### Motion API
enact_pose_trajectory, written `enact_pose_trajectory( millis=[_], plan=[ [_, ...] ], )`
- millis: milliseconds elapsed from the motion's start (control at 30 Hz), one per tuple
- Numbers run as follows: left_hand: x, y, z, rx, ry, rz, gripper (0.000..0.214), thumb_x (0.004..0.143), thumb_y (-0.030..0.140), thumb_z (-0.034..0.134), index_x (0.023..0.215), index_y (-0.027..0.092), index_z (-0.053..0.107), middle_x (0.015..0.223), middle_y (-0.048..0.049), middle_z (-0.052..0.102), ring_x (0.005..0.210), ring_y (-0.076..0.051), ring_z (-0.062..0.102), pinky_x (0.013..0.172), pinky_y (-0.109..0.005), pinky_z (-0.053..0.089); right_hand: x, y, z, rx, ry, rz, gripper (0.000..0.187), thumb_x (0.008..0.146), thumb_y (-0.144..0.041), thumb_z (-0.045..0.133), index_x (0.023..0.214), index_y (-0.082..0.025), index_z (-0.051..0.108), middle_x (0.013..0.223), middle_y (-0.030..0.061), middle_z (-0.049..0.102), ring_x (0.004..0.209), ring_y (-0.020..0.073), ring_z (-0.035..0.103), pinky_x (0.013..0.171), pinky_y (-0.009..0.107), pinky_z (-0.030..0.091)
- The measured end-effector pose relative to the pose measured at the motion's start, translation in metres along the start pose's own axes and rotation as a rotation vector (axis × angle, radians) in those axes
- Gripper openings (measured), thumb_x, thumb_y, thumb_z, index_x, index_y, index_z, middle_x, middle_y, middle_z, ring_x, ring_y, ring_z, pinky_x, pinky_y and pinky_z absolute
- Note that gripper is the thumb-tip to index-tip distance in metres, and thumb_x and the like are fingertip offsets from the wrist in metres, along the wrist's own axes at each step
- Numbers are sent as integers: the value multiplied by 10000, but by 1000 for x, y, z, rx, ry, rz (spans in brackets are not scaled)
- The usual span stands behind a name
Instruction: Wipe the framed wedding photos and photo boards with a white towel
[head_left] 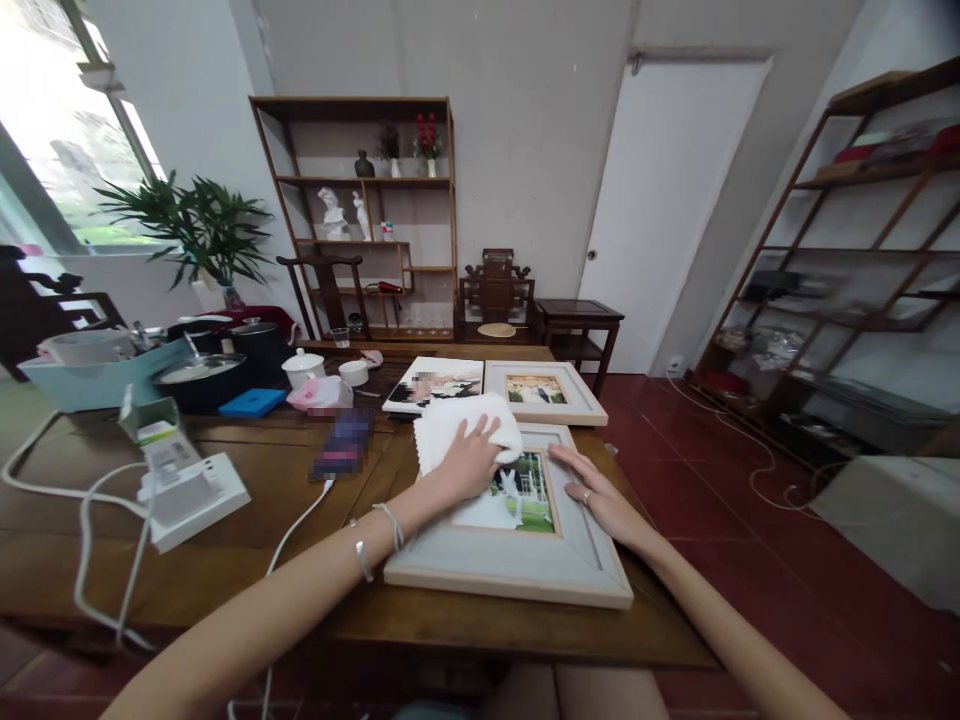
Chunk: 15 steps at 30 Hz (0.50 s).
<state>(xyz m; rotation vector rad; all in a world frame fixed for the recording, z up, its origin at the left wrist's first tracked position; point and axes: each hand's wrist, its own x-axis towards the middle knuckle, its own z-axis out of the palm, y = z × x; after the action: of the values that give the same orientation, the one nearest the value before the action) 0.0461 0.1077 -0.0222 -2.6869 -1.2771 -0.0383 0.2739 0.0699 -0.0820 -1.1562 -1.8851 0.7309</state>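
Observation:
A framed picture (pixel 517 575) lies flat near the table's front edge, with a pale wide border around a small photo of a white figure on green grass. My left hand (pixel 472 455) presses a folded white cloth (pixel 442 430) onto its upper left part, fingers bent over the cloth. The cloth and hand hide part of the photo and border. On the frame's right side rests my right hand (pixel 600 495), fingers stretched out and a ring on one finger. Just behind lie a second framed picture (pixel 585 395) and a white-edged picture panel (pixel 409 390).
On the wooden table (pixel 300 590) to the left are a phone (pixel 343 443) on a white cable, an opened white box (pixel 202 500), a blue box (pixel 253 402), a lidded white cup (pixel 303 368) and a black pot (pixel 199 380). A chair (pixel 496 290) stands beyond.

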Motion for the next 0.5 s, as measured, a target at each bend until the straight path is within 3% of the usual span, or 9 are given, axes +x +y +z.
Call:
enact_pose_trajectory(
  millis=[100, 333, 400, 500],
  plan=[
    [-12, 10, -8, -17, -27, 78, 307, 852, 173, 431, 1110, 180, 598, 1417, -112, 349, 1308, -296, 288, 1028, -496, 252, 1, 2, 1, -13, 19, 20, 539, 774, -160, 422, 1304, -249, 455, 1429, 41, 383, 1352, 230, 260, 1123, 479, 141],
    [-76, 70, -41, -73, -144, 302, 252, 840, 211, 447, 950, 110, 650, 1341, -191, 426, 1216, -353, 412, 957, -498, 357, -1, 5, 2, -42, 8, -23, 517, 817, -201, 424, 1329, -278, 426, 1463, 17, 327, 1365, 229, 226, 1123, 487, 135],
    [-83, 76, -47, -120, -153, 294, 251, 847, 221, 442, 947, 115, 646, 1312, -194, 457, 1175, -349, 460, 920, -473, 402, -1, 6, 1, -42, 10, -38, 502, 832, -213, 422, 1329, -284, 426, 1462, 13, 329, 1364, 228, 231, 1122, 486, 140],
    [-75, 70, -48, -184, -159, 213, 302, 889, 269, 389, 1051, 145, 611, 1255, -187, 514, 1065, -311, 558, 844, -440, 462, -2, 7, 1, -44, -5, -59, 504, 836, -211, 422, 1335, -284, 417, 1455, 20, 339, 1361, 221, 238, 1120, 484, 144]
  ],
)
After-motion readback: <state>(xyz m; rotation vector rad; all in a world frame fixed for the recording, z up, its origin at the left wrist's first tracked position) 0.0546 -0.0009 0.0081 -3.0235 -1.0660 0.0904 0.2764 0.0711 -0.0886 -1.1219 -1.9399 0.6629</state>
